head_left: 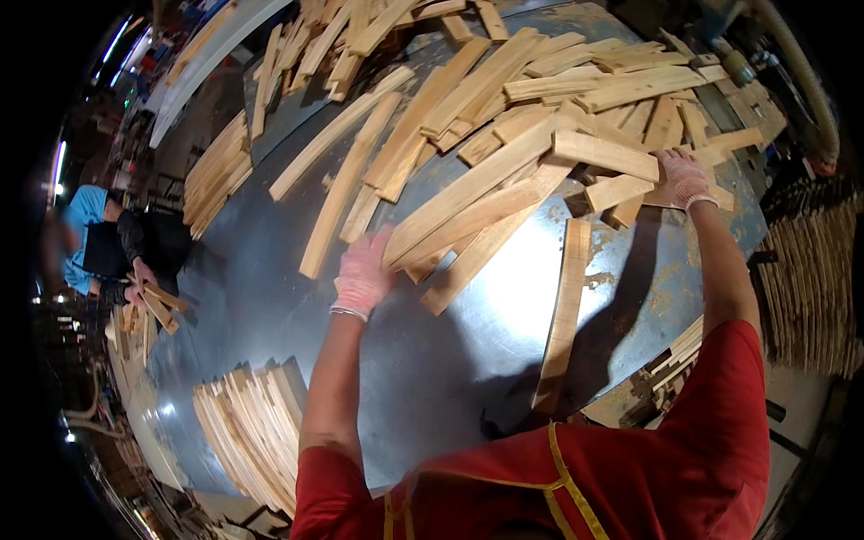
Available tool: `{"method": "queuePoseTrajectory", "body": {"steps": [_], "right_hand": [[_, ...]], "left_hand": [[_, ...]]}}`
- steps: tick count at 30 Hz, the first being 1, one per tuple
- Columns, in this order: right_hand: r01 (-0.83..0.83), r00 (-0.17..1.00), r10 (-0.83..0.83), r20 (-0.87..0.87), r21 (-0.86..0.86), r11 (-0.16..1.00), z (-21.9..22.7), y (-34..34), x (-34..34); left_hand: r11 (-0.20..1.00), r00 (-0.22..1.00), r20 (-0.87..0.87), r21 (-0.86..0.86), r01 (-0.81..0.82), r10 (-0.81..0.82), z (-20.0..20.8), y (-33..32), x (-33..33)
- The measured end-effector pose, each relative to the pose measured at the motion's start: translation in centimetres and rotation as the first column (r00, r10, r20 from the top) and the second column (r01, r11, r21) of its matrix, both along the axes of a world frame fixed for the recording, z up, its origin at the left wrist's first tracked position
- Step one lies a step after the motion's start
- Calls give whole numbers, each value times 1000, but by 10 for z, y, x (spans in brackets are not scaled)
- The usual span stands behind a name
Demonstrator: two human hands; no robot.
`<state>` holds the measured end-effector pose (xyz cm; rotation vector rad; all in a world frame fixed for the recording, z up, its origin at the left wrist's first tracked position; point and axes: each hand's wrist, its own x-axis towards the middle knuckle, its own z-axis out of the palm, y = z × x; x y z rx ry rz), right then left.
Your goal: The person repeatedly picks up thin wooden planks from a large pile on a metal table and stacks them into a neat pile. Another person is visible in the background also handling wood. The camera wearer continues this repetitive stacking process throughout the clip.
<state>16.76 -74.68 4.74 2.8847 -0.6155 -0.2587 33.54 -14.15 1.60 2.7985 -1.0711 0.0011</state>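
Observation:
My left hand (364, 274), in a pale pink glove, is at the near end of a long wooden slat (477, 194), with its fingers closed against that end. Further right, my right hand (683, 178), gloved alike, closes on the right end of a shorter, thicker wooden slat (605, 155). This short slat lies across the far end of the long one. Beneath the long slat, more slats (490, 250) fan out toward me. Part of my right hand's fingers is hidden behind the wood.
A shiny metal table (423, 351) carries a loose heap of slats (621, 85) at the far side. One lone slat (563, 315) lies near my body. A neat stack (249, 432) stands at the near left. A co-worker in blue (90, 238) handles slats (162, 310) at the left.

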Motion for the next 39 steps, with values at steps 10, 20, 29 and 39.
{"method": "queuePoseTrajectory", "body": {"steps": [10, 20, 29, 39], "right_hand": [[-210, 973, 40, 226, 808, 550, 40, 210, 6], [2, 992, 128, 3, 999, -40, -63, 610, -63], [-108, 788, 610, -85, 956, 272, -53, 802, -81], [-625, 710, 704, -22, 439, 645, -10, 533, 37]], "left_hand": [[614, 377, -916, -218, -758, 139, -44, 141, -187], [118, 160, -909, -123, -985, 384, -59, 216, -412], [460, 459, -123, -26, -888, 880, -2, 300, -456], [378, 391, -8, 274, -884, 920, 3, 342, -445]]}}
